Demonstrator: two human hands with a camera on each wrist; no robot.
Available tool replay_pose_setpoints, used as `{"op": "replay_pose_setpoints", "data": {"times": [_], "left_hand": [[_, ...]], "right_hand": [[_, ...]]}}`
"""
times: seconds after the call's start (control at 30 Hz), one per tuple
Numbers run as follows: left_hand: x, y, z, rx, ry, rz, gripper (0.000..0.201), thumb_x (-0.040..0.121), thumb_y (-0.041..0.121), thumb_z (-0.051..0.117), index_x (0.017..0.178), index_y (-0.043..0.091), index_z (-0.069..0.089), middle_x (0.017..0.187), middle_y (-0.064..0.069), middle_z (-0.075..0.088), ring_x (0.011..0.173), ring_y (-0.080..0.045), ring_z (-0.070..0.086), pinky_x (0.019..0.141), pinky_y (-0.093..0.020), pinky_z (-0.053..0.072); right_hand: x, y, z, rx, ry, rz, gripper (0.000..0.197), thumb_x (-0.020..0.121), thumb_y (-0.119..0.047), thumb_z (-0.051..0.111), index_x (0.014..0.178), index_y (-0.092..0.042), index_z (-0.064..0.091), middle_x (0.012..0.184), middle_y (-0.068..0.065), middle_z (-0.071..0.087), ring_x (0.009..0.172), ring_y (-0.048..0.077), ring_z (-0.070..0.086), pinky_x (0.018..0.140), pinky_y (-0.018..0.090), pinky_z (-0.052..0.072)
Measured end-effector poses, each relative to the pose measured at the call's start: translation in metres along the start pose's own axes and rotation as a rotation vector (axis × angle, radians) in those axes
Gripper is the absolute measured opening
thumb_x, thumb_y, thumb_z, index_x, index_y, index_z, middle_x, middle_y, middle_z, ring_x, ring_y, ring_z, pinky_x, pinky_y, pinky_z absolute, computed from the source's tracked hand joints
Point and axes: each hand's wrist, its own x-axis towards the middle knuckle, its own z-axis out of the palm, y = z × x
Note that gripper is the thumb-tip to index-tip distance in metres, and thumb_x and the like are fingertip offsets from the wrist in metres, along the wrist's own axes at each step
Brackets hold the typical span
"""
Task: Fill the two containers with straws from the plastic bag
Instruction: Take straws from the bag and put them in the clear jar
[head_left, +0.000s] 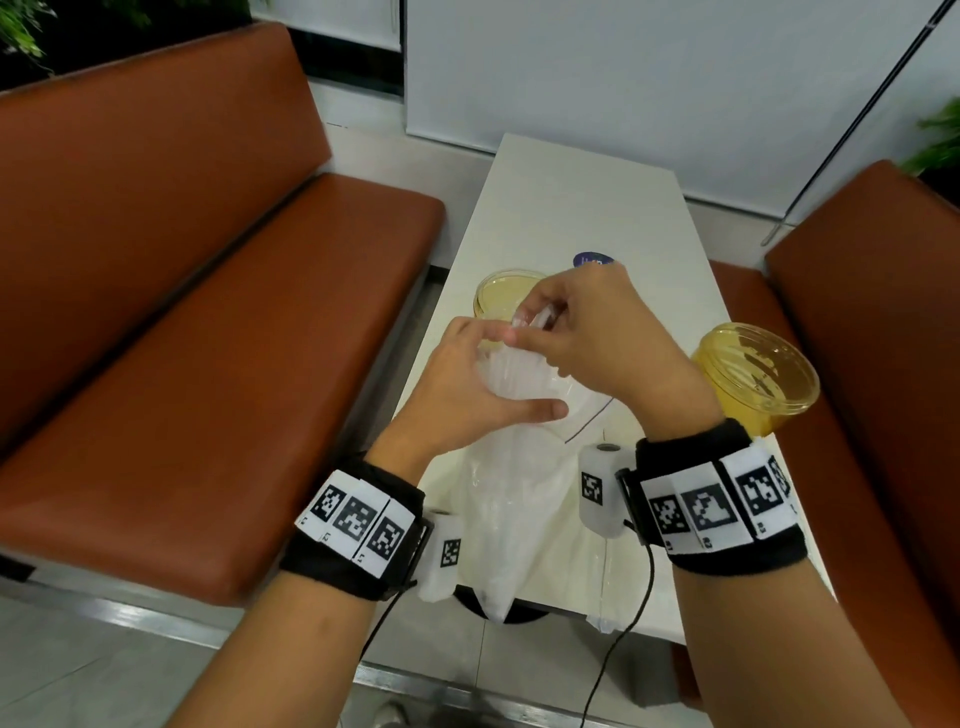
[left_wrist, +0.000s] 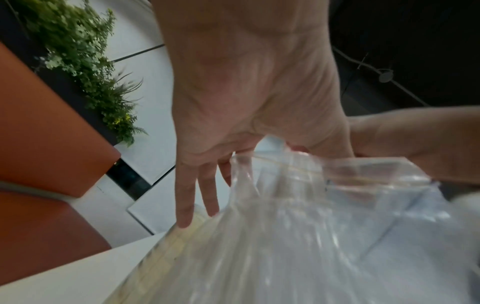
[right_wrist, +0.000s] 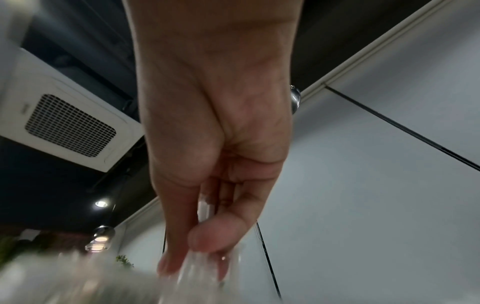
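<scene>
the plastic bag (head_left: 511, 499) lies along the narrow white table (head_left: 582, 208), its lower end hanging over the near edge. the left hand (head_left: 467, 389) cups the bag's upper part, thumb across the front and fingers behind. the right hand (head_left: 597, 338) pinches a few clear straws (head_left: 537, 318) at the bag's mouth. one yellow container (head_left: 501, 291) stands just behind the hands; the other container (head_left: 756, 374) sits at the table's right edge. brown benches (head_left: 208, 312) flank the table closely; its far half offers bare surface.
</scene>
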Motion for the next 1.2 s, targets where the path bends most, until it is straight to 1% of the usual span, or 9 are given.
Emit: {"op": "replay_pose_setpoints", "data": {"times": [0.2,0.37,0.5,0.6,0.77,0.9,1.0,1.07,1.2], "left_hand": [[0.008,-0.005,0.023,-0.063,0.229,0.056,0.060,0.070,0.053,0.083,0.121,0.029,0.059,0.111,0.010,0.065,0.099,-0.004,0.062,0.080,-0.025,0.052],[0.012,-0.005,0.026,-0.241,0.322,0.125,0.018,0.093,0.025,0.066,0.110,0.018,0.065,0.092,-0.005,0.074,0.082,-0.025,0.072,0.070,-0.052,0.059],[0.015,-0.007,0.024,-0.263,0.278,0.105,0.019,0.096,0.009,0.059,0.113,0.011,0.066,0.094,0.001,0.075,0.087,-0.010,0.073,0.071,-0.030,0.060],[0.014,-0.007,0.021,-0.265,0.280,0.072,0.014,0.096,0.007,0.056,0.095,0.012,0.069,0.079,0.011,0.070,0.075,-0.002,0.068,0.061,-0.014,0.050],[0.011,-0.009,0.018,-0.270,0.234,-0.057,0.020,0.094,0.019,0.066,0.111,0.009,0.068,0.092,0.001,0.071,0.086,-0.012,0.069,0.063,-0.016,0.053],[0.010,-0.008,0.011,-0.285,0.144,-0.042,0.041,0.084,0.012,0.075,0.123,0.012,0.063,0.112,0.003,0.071,0.110,-0.013,0.066,0.093,-0.026,0.055],[0.010,-0.008,0.008,-0.260,0.073,0.003,0.065,0.076,0.017,0.085,0.135,0.015,0.058,0.128,0.013,0.064,0.117,0.002,0.059,0.100,-0.016,0.047],[0.010,-0.005,0.007,-0.172,0.072,0.004,0.051,0.073,0.030,0.088,0.118,0.021,0.067,0.115,0.022,0.061,0.100,0.007,0.058,0.084,-0.015,0.047],[0.009,-0.006,0.005,-0.091,0.118,-0.037,0.048,0.065,0.042,0.090,0.102,0.022,0.067,0.106,0.008,0.064,0.093,-0.013,0.064,0.083,-0.034,0.054]], "right_hand": [[0.008,-0.012,0.000,0.090,0.073,-0.113,0.009,0.082,-0.021,0.082,0.084,-0.015,0.075,0.066,0.001,0.068,0.052,0.009,0.058,0.059,0.017,0.049],[0.011,-0.004,0.021,0.439,0.253,-0.008,0.063,0.074,-0.041,0.087,0.127,-0.031,0.054,0.088,-0.005,0.064,0.067,0.003,0.056,0.068,0.019,0.052],[0.010,0.003,0.045,0.428,0.100,0.149,0.053,0.072,-0.055,0.083,0.113,-0.026,0.066,0.107,-0.008,0.064,0.098,0.007,0.061,0.084,0.023,0.052],[0.006,0.005,0.069,0.338,0.004,0.106,0.058,0.082,-0.065,0.063,0.097,-0.009,0.070,0.093,0.005,0.070,0.088,0.020,0.067,0.080,0.040,0.056],[0.007,0.004,0.079,0.340,0.055,0.102,0.031,0.102,-0.043,0.052,0.099,-0.014,0.063,0.080,-0.007,0.062,0.076,0.009,0.062,0.073,0.025,0.052],[0.008,-0.008,0.066,0.455,0.126,0.064,0.027,0.105,-0.029,0.049,0.104,-0.008,0.066,0.075,-0.019,0.069,0.074,-0.010,0.065,0.068,0.004,0.046],[0.015,-0.020,0.046,0.604,0.211,0.055,0.021,0.106,-0.024,0.047,0.097,-0.008,0.057,0.064,-0.010,0.061,0.055,-0.004,0.062,0.058,0.008,0.046],[0.022,-0.028,0.034,0.717,0.245,0.009,0.019,0.106,-0.023,0.048,0.094,-0.009,0.053,0.066,-0.001,0.055,0.055,0.012,0.057,0.059,0.026,0.051],[0.039,-0.034,0.007,0.882,0.296,-0.064,0.018,0.107,-0.022,0.045,0.093,-0.012,0.049,0.063,-0.004,0.047,0.052,0.012,0.044,0.053,0.033,0.044]]}}
